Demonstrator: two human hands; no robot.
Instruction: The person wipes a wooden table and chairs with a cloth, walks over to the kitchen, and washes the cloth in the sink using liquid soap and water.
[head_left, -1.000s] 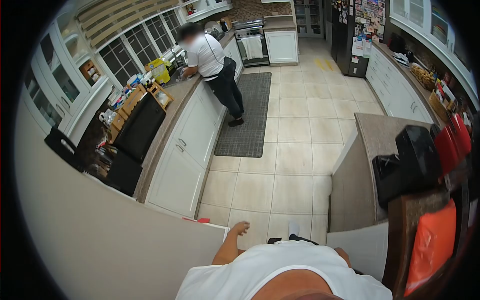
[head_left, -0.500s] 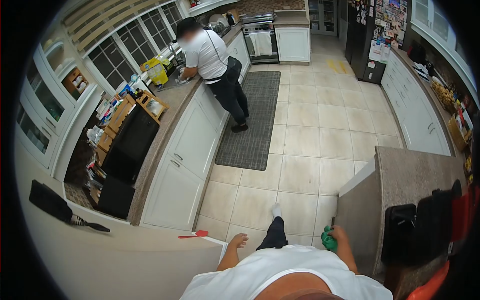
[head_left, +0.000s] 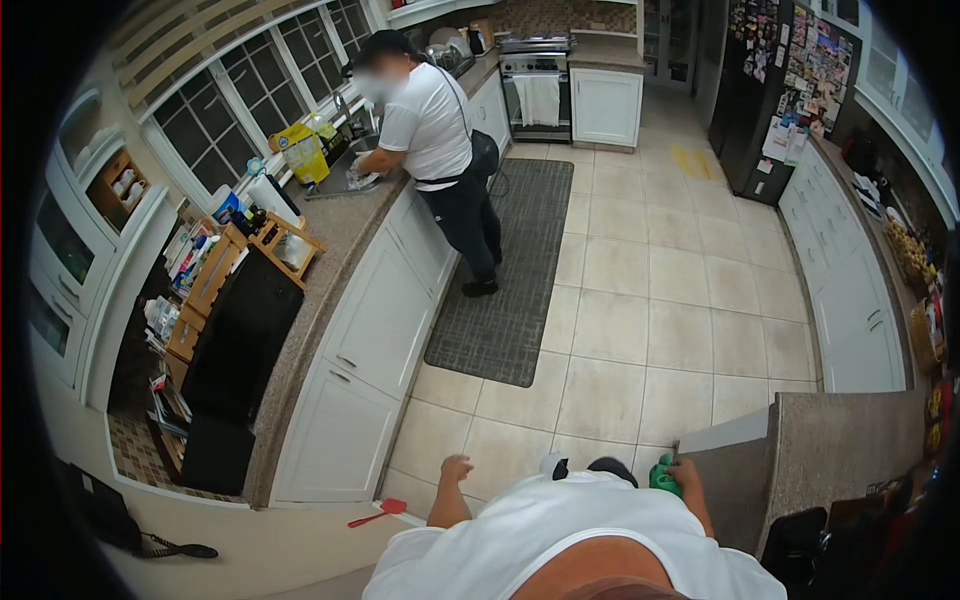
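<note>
My right hand (head_left: 686,472) is closed around a bunched green cloth (head_left: 663,476), held low by my right side near the counter's end panel. Away from my body on the other side, my left hand (head_left: 457,468) hangs with loosely bent fingers and holds nothing visible. Below it, to the left, a red fly swatter (head_left: 380,512) lies by the end of the low wall. My feet show just past my white shirt, over the tiled floor (head_left: 600,400).
Another person (head_left: 440,130) stands at the sink on a dark mat (head_left: 510,270), hands over the basin beside a yellow bag (head_left: 302,152). A stone-topped counter (head_left: 840,430) juts out at my right. White cabinets (head_left: 345,420) run along the left. A dark fridge (head_left: 770,100) stands far right.
I have moved forward, so the mat and counters sit nearer. My left hand has swung forward and its fingers are more bent. The green cloth stays in my right hand.
</note>
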